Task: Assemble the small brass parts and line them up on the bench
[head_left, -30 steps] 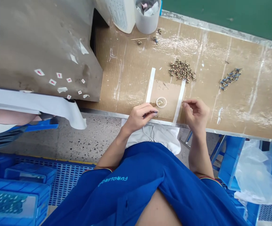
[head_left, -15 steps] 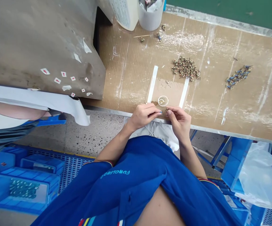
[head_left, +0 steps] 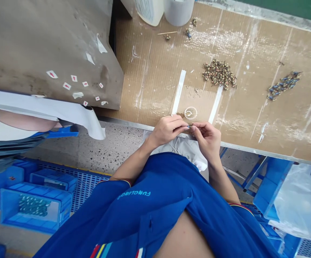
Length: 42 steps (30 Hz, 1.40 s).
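Head view: nearest me sits the blue polo shirt (head_left: pixel 147 211); off to the lower left, a blue crate (head_left: pixel 34 211) holds rows of small parts. The right hand (head_left: pixel 207 140) pinches a tiny brass fitting (head_left: pixel 191 125) between its fingertips (head_left: pixel 194 127), just past the front edge of the cardboard-covered bench (head_left: pixel 144 89); I read that as a firm fingertip grasp, though the fingers hide most of the piece. The left hand (head_left: pixel 167 131) curls in beside it, with its fingertips (head_left: pixel 186 125) almost touching the fitting; whether they clamp anything I cannot tell, since the speck of blue there could be a nail or a part. I judge the fitting light, stiff and easily dropped; it wants taking by its body between the fingertip pads, not in the palm. Just beyond, a clear plastic ring (head_left: pixel 190 113) lies on a brown cardboard patch (head_left: pixel 201 102) between two white tape strips (head_left: pixel 178 92); farther on, a heap of brass fittings (head_left: pixel 219 73) sits towards the bench's back edge, with a line of blue-and-brass parts (head_left: pixel 283 85) to its right; a white cup (head_left: pixel 178 10) stands at the far edge.
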Available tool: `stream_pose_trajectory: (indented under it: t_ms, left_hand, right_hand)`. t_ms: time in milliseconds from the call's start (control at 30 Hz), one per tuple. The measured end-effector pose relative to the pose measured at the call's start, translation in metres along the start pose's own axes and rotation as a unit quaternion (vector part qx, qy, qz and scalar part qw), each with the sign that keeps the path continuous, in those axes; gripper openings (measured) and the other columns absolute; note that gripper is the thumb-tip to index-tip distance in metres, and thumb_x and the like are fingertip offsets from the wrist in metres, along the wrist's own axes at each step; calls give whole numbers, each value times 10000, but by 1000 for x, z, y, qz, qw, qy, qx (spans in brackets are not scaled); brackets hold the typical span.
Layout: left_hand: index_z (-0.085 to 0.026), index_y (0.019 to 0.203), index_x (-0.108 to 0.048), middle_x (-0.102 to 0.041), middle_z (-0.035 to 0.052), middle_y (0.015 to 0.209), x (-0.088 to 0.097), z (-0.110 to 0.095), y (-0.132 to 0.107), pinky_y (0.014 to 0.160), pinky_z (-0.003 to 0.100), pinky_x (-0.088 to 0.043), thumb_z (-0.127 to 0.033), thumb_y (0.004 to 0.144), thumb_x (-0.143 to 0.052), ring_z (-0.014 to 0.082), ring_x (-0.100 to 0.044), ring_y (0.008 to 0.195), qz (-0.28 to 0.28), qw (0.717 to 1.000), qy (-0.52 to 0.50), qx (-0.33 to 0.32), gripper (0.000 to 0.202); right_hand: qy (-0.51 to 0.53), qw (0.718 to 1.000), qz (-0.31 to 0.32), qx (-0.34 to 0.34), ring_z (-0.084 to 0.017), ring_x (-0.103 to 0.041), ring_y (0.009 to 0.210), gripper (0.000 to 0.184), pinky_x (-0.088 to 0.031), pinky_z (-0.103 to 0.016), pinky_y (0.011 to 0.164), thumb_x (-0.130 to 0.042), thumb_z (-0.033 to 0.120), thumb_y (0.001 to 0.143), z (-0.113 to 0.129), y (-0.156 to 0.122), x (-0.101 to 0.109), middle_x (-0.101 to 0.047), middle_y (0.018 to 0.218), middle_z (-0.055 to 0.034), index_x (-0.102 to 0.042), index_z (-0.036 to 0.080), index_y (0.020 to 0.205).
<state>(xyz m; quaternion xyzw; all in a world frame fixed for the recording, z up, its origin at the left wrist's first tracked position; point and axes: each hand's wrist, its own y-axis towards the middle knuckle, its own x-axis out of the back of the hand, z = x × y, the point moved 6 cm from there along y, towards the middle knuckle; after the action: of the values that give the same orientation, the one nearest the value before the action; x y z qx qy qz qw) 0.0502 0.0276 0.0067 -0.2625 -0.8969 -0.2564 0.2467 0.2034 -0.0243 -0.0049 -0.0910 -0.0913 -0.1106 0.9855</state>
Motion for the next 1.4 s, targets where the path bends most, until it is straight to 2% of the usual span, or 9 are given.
stream_pose_trajectory:
  t_ms: [200,367,467,600,733,867,967,1067,1400]
  left_hand:
    - [-167,830,-691,-690,43,738,1,-2,0,664,268,-471,-392,1054,-484,142,-637,701,-11,1000,-6,-11,379]
    - [-162,806,-658,-682,32,724,5,-6,0,640,258,-447,-319,1040,-526,134,-620,668,-42,998,-29,-35,312]
    - [-165,807,-658,-683,27,732,5,-4,-2,635,256,-450,-292,1033,-533,132,-618,660,-37,998,-38,-20,288]
    - [-170,805,-664,-684,29,743,3,0,-6,650,264,-463,-286,1040,-501,140,-624,682,-18,1000,-7,-5,309]
    - [-159,810,-670,-686,39,752,4,-2,-8,662,268,-472,-259,1044,-483,145,-623,699,-19,999,12,-38,316]
    - [-153,843,-686,-679,40,756,7,-4,-4,684,259,-489,-297,1050,-493,141,-625,716,-15,999,-7,-41,318]
    - [-139,924,-699,-700,48,815,11,-4,-2,704,245,-505,-312,1034,-540,135,-645,752,-22,999,-34,-23,260]
    - [-133,933,-702,-706,51,837,12,-3,-1,713,241,-508,-300,1023,-564,133,-650,762,-28,999,-34,-13,235]
    - [-153,785,-687,-669,21,725,6,0,-1,675,263,-462,-240,1016,-548,136,-579,674,-13,1000,-11,-11,283]
  right_hand:
    - [-8,999,33,11,-142,-674,656,244,-544,-268,579,-728,452,873,4,-1,-2,-750,797,-28,-712,209,858]
    - [19,998,54,32,-138,-659,673,180,-541,-265,587,-701,377,891,7,0,-8,-717,794,-18,-668,213,827]
    - [26,996,64,49,-128,-634,652,114,-519,-255,577,-661,286,905,9,-1,-13,-686,770,-3,-634,215,820]
    - [-20,994,67,80,-130,-608,649,131,-501,-271,599,-611,222,918,14,-2,-18,-652,750,5,-588,220,789]
    - [-55,990,73,109,-134,-611,666,156,-507,-289,641,-602,202,922,18,-1,-18,-649,751,8,-583,221,769]
    - [-20,994,86,56,-138,-646,685,110,-534,-283,626,-647,287,926,10,1,-15,-697,806,-11,-645,219,840]
    - [6,997,78,11,-145,-675,716,184,-564,-285,646,-673,402,929,4,0,-13,-724,843,-25,-679,223,889]
    - [20,998,59,5,-150,-687,726,222,-582,-295,668,-691,451,918,2,0,-11,-736,861,-28,-688,229,900]
    - [6,995,94,35,-123,-624,665,100,-525,-263,606,-646,239,894,9,6,-14,-657,759,4,-625,217,799]
